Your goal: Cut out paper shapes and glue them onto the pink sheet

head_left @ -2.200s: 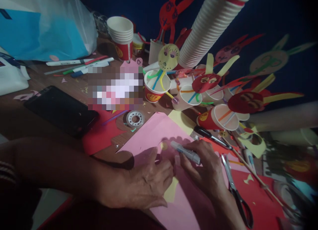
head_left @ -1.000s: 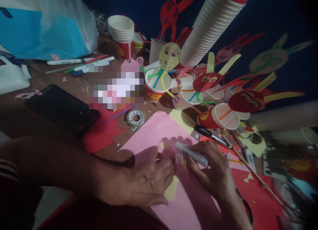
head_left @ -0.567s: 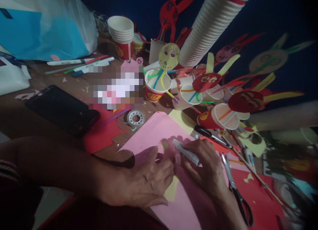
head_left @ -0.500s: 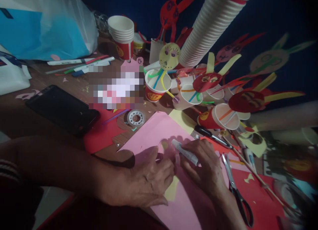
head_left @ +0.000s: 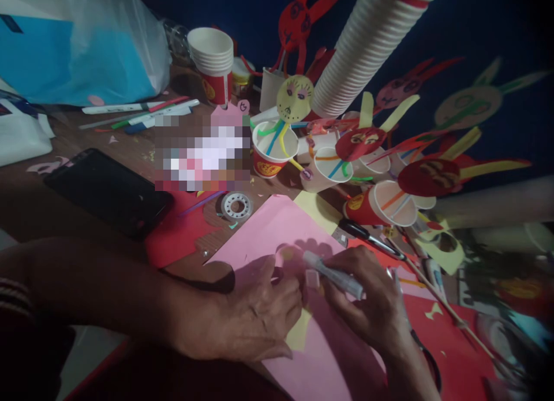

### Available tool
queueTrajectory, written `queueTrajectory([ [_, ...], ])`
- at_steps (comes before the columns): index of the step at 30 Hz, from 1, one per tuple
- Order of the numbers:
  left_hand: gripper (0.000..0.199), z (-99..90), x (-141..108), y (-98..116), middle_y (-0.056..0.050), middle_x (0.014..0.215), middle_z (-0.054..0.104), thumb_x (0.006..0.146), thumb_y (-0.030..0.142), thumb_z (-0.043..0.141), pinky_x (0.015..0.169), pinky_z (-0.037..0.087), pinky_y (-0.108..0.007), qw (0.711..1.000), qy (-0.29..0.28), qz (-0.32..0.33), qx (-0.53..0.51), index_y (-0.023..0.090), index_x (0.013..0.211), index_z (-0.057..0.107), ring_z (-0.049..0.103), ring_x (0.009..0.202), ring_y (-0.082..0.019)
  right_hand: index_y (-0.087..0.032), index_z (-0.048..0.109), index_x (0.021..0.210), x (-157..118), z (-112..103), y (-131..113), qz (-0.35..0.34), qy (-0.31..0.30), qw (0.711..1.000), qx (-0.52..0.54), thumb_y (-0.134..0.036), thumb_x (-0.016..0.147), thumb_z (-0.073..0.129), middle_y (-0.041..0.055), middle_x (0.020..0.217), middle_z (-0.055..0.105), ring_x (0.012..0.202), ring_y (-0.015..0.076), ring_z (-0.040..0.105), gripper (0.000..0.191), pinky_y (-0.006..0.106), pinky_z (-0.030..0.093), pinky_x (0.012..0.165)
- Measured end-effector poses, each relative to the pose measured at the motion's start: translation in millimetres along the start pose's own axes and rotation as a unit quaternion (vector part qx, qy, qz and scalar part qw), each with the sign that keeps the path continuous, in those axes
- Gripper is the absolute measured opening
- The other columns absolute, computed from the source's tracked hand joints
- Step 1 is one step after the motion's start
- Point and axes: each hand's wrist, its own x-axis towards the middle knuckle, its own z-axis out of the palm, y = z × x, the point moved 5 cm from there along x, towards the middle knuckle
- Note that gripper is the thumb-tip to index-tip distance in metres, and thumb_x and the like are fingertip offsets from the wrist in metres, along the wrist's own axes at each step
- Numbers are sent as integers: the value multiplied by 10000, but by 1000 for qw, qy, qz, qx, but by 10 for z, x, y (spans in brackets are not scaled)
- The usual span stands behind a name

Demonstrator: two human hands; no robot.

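My left hand (head_left: 255, 308) lies palm down on a pink paper sheet (head_left: 277, 222), fingers spread. A yellow paper piece (head_left: 298, 332) shows partly from under its fingers. Just past its fingertips is a small pale yellow spot on the pink paper, partly shaded. Closed around a whitish, see-through tube (head_left: 335, 274), perhaps glue, is my right hand (head_left: 367, 291). The tube tilts, its far end over the pink sheet. A small pale block (head_left: 312, 278) sits between the hands. Scissors (head_left: 426, 355) lie partly hidden behind my right wrist.
Paper cups with face puppets (head_left: 275, 150) crowd the back right beside a tall cup stack (head_left: 372, 49). A tape roll (head_left: 236, 206), black phone (head_left: 108, 193) and several pens (head_left: 142, 115) lie left. A black marker (head_left: 372, 239) and stick (head_left: 445, 308) lie right.
My right hand has moved a little right and up with the tube, now covering more of the scissors. The pale block beside it is more plainly seen. My left hand has stayed put.
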Motion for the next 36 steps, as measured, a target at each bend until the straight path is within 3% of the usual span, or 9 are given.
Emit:
queueTrajectory([
  [4,537,4,-14,20,-131,1151,532,863,537,365,953,325,-505,1000,4,8,2,133,1159,561,432,1072,-296,-203,547,893,8,-53,17,13,37,999,-8,-103,742,615,23,751,589,702,184,522,194,328,413,623],
  [16,546,26,0,0,-147,1076,560,855,550,367,948,324,-510,1000,-3,-8,-2,116,1114,574,472,1019,-290,-178,595,906,9,179,9,-15,-27,996,-78,-154,759,578,54,766,608,724,216,503,150,370,392,659],
  [20,572,-2,-5,0,-152,1123,555,829,582,400,957,312,-505,1000,11,-8,0,122,1118,579,469,1040,-293,-184,578,897,3,72,-10,-7,-36,999,-35,-149,755,596,34,746,596,705,194,508,147,347,391,647],
  [26,525,-23,3,-2,-94,1092,571,843,562,396,970,306,-483,1000,15,-3,-1,159,1117,591,462,1038,-268,-202,570,861,-11,-108,55,45,35,998,-13,-153,750,610,19,741,588,695,184,541,127,324,423,629],
  [36,529,12,3,1,-143,1060,564,855,553,366,947,323,-475,1000,3,-12,-1,130,1080,590,486,972,-262,-197,563,914,45,128,8,7,-2,1000,-22,-130,771,582,37,767,608,718,201,511,159,351,400,645],
])
